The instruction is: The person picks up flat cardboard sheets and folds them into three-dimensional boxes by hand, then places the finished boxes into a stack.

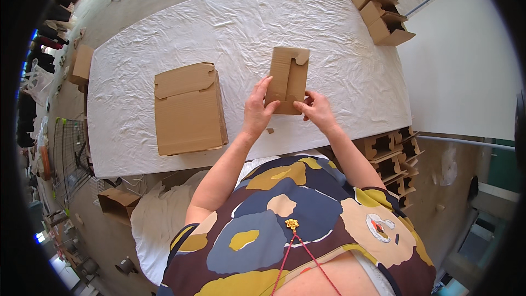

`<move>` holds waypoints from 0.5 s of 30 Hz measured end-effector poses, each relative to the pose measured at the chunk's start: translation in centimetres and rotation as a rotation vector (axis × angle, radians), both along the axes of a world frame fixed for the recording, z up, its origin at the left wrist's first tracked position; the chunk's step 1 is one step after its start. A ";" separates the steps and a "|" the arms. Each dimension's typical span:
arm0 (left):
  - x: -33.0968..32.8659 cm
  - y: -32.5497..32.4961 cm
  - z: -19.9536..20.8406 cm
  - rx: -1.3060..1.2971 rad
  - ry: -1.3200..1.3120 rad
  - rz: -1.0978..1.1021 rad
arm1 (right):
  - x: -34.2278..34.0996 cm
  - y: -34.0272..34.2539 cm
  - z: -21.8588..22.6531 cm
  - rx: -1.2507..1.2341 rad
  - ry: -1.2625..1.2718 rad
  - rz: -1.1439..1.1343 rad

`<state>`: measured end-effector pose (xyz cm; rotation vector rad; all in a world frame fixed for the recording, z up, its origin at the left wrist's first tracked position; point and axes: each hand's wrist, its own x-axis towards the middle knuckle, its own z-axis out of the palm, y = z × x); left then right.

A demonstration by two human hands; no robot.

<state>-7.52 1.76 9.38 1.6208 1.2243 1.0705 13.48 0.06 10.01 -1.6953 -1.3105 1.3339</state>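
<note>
A small brown cardboard box [279, 77] is between my hands over the middle of the table, its interlocking flaps facing up with a narrow gap between them. My left hand [259, 108] grips the near left corner, thumb on top and fingers along the side. At the near right corner my right hand [316, 111] pinches the edge, thumb on the board and fingers partly hidden beyond the side. To the left of the box lies a neat stack of flat cardboard blanks [186, 118]. A tiny cardboard scrap [270, 130] rests just nearer than the box.
A wrinkled white cloth [235, 22] covers the table. Folded open boxes [383, 19] stand at its far right corner. More boxes [389, 159] are stacked below the near right edge, beside a white panel [460, 66]. An open carton [118, 203] sits low on the left.
</note>
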 end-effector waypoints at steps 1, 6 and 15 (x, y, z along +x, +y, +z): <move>0.0 0.4 0.3 0.028 0.016 -0.007 | -0.2 -0.2 0.0 -0.010 0.016 0.005; 0.5 1.0 0.3 -0.049 0.053 0.063 | -0.6 -0.5 -0.1 -0.126 -0.112 0.056; 0.1 0.4 -2.4 -0.122 -0.037 0.225 | 1.2 2.6 1.2 0.673 -0.459 0.411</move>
